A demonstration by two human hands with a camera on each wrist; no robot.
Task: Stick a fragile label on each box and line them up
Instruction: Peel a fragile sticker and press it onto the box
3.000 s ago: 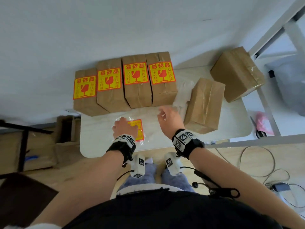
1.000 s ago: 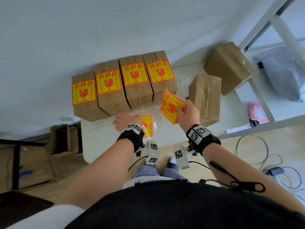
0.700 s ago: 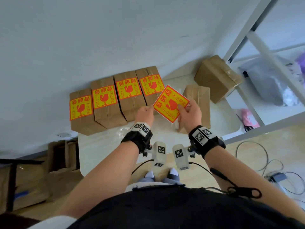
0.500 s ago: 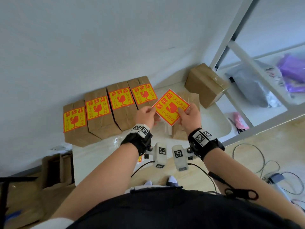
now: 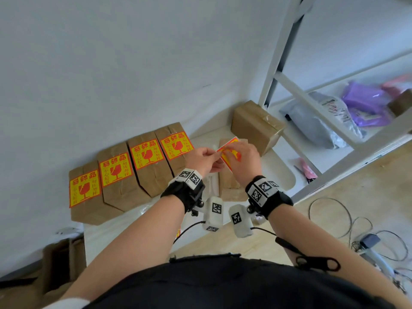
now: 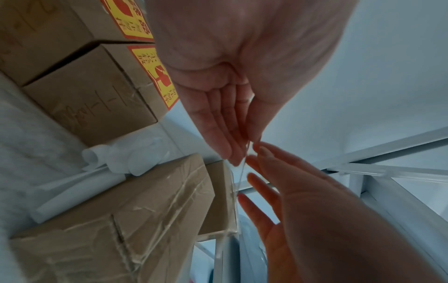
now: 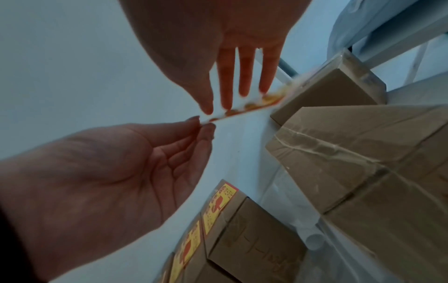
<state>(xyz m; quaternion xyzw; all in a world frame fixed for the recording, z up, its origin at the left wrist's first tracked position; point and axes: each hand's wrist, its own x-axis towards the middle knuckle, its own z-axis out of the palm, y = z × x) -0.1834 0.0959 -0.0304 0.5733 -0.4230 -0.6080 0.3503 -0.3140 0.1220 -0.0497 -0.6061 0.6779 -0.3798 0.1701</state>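
Both hands hold a yellow-and-red fragile label (image 5: 230,152) in the air above an unlabelled brown box (image 5: 228,186) on the white table. My left hand (image 5: 215,156) pinches the label's near corner (image 7: 211,118) between thumb and forefinger. My right hand (image 5: 236,153) grips the label between thumb and fingers (image 7: 242,84). In the left wrist view the label (image 6: 238,178) shows edge-on between the two hands. Several labelled boxes (image 5: 124,175) stand side by side along the wall. A second unlabelled box (image 5: 256,126) sits at the table's far right corner.
Rolled white backing papers (image 6: 116,162) lie between the labelled row and the near box. A white shelf frame (image 5: 289,90) holding grey and purple bags (image 5: 318,123) stands to the right. Cables (image 5: 356,230) trail on the floor. The table's rounded edge (image 5: 287,177) is close by.
My right hand lifted a label off the table and my left hand came up to take its corner. The label has since tipped flatter over the unlabelled box. The head view swung upward.
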